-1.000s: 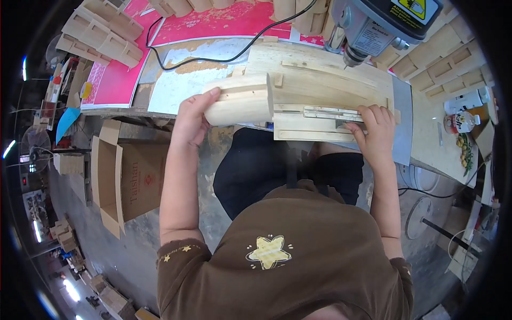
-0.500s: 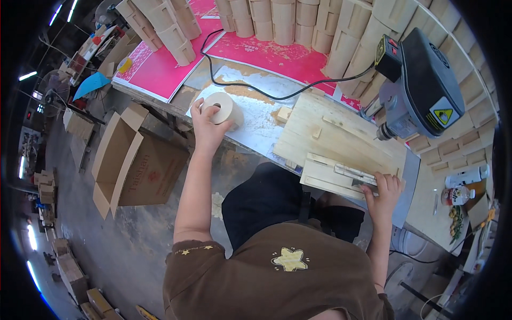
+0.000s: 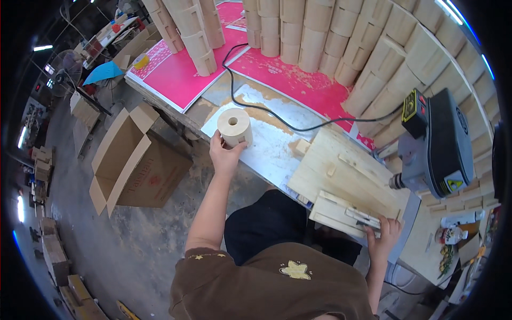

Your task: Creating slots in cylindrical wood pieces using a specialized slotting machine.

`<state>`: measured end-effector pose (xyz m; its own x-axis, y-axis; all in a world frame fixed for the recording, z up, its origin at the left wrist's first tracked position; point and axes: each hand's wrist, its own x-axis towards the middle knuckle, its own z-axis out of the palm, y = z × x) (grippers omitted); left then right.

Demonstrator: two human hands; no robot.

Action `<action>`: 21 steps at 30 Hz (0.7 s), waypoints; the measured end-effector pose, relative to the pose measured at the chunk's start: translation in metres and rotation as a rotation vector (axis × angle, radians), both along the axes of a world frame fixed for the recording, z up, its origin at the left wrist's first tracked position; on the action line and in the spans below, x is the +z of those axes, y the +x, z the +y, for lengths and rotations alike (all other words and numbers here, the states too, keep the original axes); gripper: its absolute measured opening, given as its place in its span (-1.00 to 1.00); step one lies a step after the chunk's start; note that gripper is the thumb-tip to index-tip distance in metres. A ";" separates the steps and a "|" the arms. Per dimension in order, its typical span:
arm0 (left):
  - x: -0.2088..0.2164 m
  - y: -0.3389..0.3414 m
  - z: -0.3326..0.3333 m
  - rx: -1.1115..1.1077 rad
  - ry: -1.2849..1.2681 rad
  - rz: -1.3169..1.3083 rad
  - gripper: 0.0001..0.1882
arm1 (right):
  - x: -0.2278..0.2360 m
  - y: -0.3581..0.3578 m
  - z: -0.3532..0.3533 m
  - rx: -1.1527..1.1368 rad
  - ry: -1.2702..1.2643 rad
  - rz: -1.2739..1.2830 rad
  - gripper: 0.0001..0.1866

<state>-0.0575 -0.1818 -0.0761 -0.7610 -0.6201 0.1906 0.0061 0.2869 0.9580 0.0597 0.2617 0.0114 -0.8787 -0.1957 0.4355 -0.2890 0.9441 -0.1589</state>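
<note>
Wooden cylinder (image 3: 236,133), sideways a second ago, stands upright in left hand (image 3: 225,158).

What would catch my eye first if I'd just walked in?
Probably the pale wooden cylinders stacked across the back and right, some standing on bright pink sheets. Next, the dark drill head at the right, and, left of centre, the left hand gripping a single holed cylinder.

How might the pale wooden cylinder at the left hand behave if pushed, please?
The pale wooden cylinder looks stiff, given its thick-walled top. Standing upright, it might tip if pushed high; its round side could roll once toppled.
</note>
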 end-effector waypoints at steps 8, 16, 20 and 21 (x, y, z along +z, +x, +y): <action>0.040 -0.088 -0.122 0.225 -0.100 0.093 -0.33 | -0.001 0.002 -0.002 -0.021 0.000 -0.021 -0.54; -0.019 -0.196 -0.204 0.356 -0.269 0.111 -0.35 | 0.006 0.003 -0.008 -0.179 0.005 -0.052 -0.50; -0.006 -0.199 -0.231 0.404 -0.314 -0.100 -0.27 | 0.005 -0.005 -0.011 -0.159 -0.020 -0.090 -0.49; 0.002 -0.199 -0.226 0.482 -0.337 -0.099 -0.24 | 0.006 -0.007 -0.011 -0.124 -0.013 -0.098 -0.49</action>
<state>-0.2561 -0.4074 -0.0738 -0.4326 -0.8179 0.3795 -0.2852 0.5234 0.8030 0.0522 0.2506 0.0172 -0.9340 -0.0779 0.3486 -0.1529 0.9692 -0.1930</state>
